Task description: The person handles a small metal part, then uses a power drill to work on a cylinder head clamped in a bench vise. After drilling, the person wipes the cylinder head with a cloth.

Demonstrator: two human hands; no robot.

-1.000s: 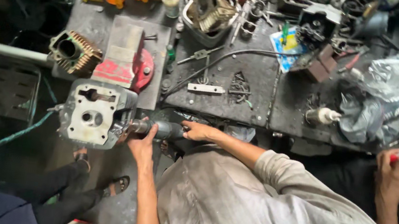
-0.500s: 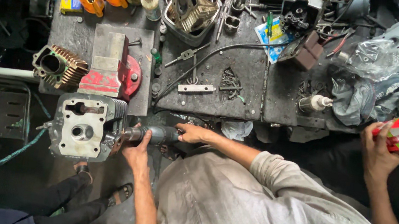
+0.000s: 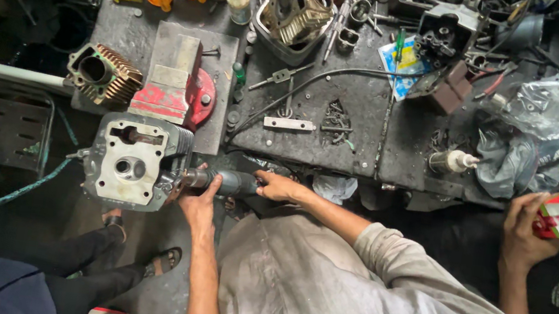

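Grey cast-metal cylinder head [image 3: 133,161] sits clamped below the red bench vise [image 3: 177,86]. The left hand [image 3: 198,204] wraps the front of a hand-held power tool [image 3: 222,182], the right hand [image 3: 278,186] grips its rear; the tip meets the head's side, so work looks under way, unfinished.

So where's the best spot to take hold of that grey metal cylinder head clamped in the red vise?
Probably by the two outer edges of the grey metal cylinder head, coming from the open floor side. Its flat face points up, the red vise blocks the far side, and the dark power tool held by both hands occupies one edge.
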